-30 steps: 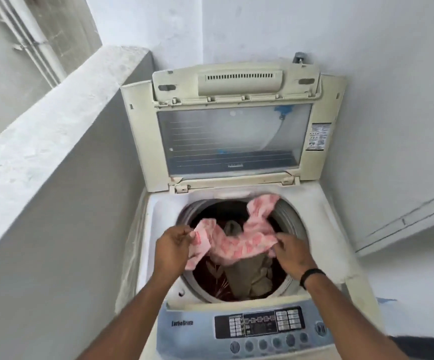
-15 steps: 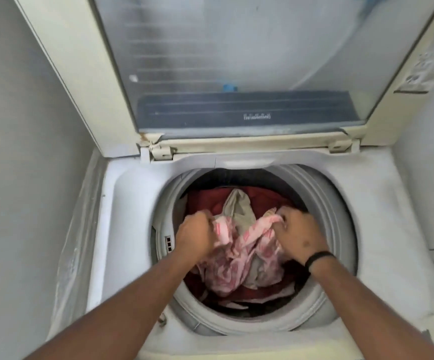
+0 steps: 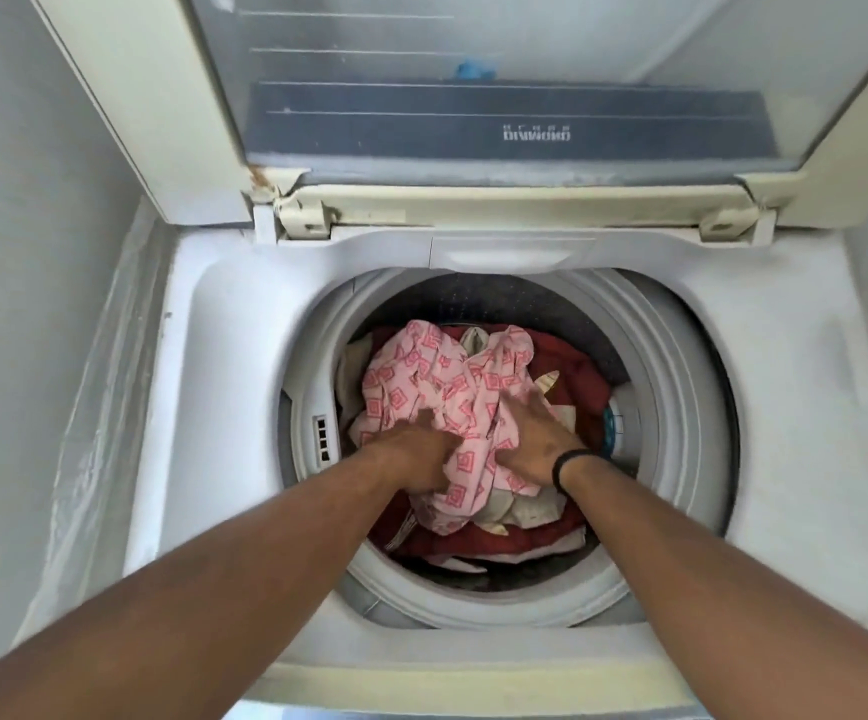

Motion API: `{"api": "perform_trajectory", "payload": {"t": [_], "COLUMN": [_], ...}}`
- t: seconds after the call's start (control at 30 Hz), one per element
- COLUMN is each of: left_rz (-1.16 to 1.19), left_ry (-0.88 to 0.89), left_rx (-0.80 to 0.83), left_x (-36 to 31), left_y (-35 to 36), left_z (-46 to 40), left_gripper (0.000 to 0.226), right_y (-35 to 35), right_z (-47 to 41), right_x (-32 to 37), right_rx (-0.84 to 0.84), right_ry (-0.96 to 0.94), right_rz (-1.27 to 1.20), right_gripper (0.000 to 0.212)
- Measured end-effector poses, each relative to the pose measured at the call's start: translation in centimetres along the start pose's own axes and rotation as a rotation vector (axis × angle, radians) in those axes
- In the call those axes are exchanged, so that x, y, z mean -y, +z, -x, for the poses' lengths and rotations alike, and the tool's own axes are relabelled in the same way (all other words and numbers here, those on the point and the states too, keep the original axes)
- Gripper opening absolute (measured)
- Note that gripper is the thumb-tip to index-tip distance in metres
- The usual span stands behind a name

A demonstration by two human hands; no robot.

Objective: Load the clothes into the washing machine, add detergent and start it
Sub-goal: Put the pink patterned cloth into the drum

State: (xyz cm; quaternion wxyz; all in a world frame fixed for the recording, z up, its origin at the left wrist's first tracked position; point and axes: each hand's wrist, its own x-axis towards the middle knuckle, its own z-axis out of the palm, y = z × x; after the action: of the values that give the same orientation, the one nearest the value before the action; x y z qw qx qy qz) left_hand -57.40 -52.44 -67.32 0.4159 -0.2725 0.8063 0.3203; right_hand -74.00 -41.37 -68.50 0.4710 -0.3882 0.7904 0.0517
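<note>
We note the pink cloth (image 3: pixel 437 402), held above the drum (image 3: pixel 681 407) a second ago, now lies inside on the laundry. Left hand (image 3: pixel 411 449) and right hand (image 3: pixel 536 433) press it with flat fingers; loading proceeds.

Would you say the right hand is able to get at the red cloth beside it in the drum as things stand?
Probably yes: the right hand rests flat on the pink cloth, and the red cloth lies bare just beyond its fingers, nothing between.

I'm looking at a home laundry corner: a worn top-loading washing machine (image 3: pixel 473 283) with its lid (image 3: pixel 499 122) raised, wedged between plain painted walls (image 3: pixel 32 252), household clothes (image 3: pixel 473 407) in its drum.
</note>
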Motion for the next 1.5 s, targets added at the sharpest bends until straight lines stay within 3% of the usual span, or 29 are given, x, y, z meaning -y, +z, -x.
{"api": "perform_trajectory", "payload": {"t": [0.07, 0.13, 0.33, 0.5, 0.63, 0.77, 0.83, 0.93, 1.03, 1.3, 1.5], "left_rz": [-0.033, -0.036, 0.094, 0.271, 0.369, 0.272, 0.18, 0.091, 0.006, 0.001, -0.169], "left_ry": [-0.019, -0.04, 0.039, 0.198, 0.241, 0.218, 0.231, 0.198, 0.22, 0.258, 0.278], "left_rx": [0.024, -0.044, -0.352, -0.512, -0.743, -0.939, -0.939, -0.776, -0.672, -0.698, -0.683], "left_x": [0.6, 1.0, -0.1, -2.5, -3.0, -1.9, -2.0, -2.5, -2.5, -1.6, -1.3], "left_y": [0.5, 0.3, -2.0, -0.7, 4.2, 9.0, 9.7, 8.6, 8.1, 8.4, 8.8], "left_z": [-0.1, 0.2, 5.8, 16.5, 23.3, 25.3, 25.9, 26.8, 27.7, 27.3, 27.0], "left_gripper": [0.072, 0.073, 0.07, 0.04, 0.018, 0.043, 0.065, 0.095, 0.111, 0.116, 0.123], "right_y": [1.1, 0.7, -4.6, -5.1, -2.3, 2.7, 4.7, 5.8, 5.7, 6.4, 11.0], "right_z": [0.2, 1.1, 7.7, 17.1, 24.4, 28.2, 28.5, 28.0, 27.7, 30.5, 34.9], "right_x": [-0.5, -0.4, 1.1, 0.4, -1.2, -2.7, -2.9, -2.5, -2.2, 0.4, 1.7], "right_rx": [0.183, 0.196, -0.132, -0.318, -0.529, -0.785, -0.88, -0.968, -0.975, -0.858, -0.791], "right_ry": [0.029, 0.033, -0.093, -0.21, -0.252, -0.298, -0.304, -0.27, -0.203, -0.069, -0.034], "right_rz": [0.048, 0.032, -0.392, -0.476, -0.254, 0.007, 0.038, 0.074, 0.065, 0.018, -0.16], "right_gripper": [0.1, 0.097, 0.058, 0.009, 0.028, 0.031, 0.03, 0.032, 0.034, 0.049, 0.053]}}
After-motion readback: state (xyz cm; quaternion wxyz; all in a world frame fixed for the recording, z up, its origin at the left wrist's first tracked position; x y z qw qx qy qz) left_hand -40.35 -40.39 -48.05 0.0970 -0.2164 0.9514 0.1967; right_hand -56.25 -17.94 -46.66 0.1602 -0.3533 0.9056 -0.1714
